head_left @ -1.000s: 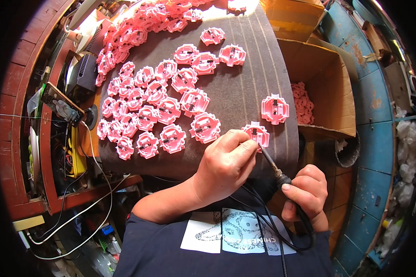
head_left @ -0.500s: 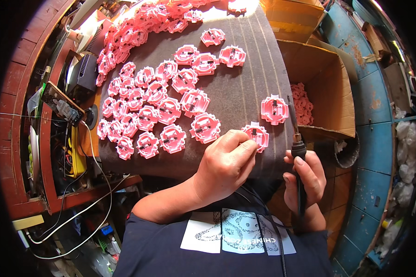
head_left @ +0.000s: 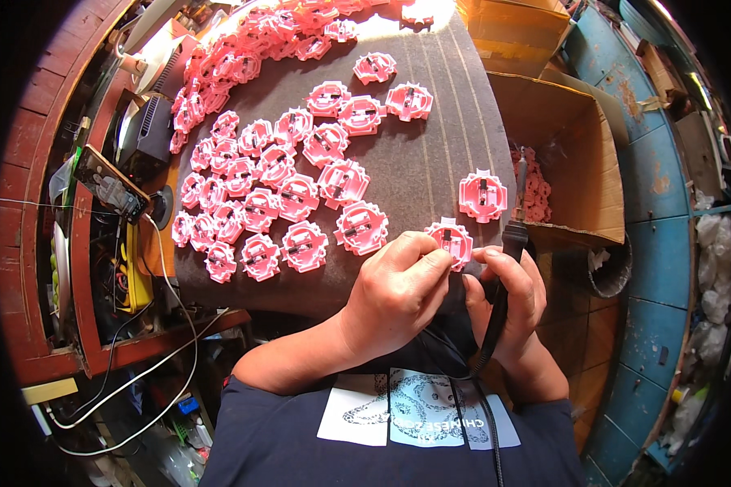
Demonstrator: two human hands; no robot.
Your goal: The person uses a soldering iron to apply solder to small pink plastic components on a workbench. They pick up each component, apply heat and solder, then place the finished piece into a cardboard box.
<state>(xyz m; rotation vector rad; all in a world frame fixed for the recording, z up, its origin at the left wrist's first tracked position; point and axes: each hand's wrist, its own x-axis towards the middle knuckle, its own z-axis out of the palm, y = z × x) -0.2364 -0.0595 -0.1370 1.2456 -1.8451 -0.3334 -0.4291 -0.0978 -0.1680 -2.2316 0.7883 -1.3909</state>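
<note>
With thumb and fingertips pinched together, my left hand [head_left: 398, 280] grips the left edge of a pink plastic housing [head_left: 453, 239] near the front of the cloth. A dark piece and a pale part sit inside that housing. My right hand [head_left: 516, 296] is closed round the black handle of a soldering iron [head_left: 515, 237], whose metal tip points up and away. The index fingertip and thumb of that hand come close to the held housing's right side; whether they touch it, I cannot tell. Just beyond lies another pink housing [head_left: 482, 196] with a black piece in it.
Several pink housings [head_left: 304, 244] lie in rows on the grey cloth [head_left: 414, 162], with a heap [head_left: 235, 61] behind them. A cardboard box [head_left: 573, 154] holding pink parts stands at the right. On the left are a phone [head_left: 112, 185] and a white cable [head_left: 188, 325].
My right hand has moved left toward the held housing, and the soldering iron has shifted and tilted with it. The left hand has stayed in place.
</note>
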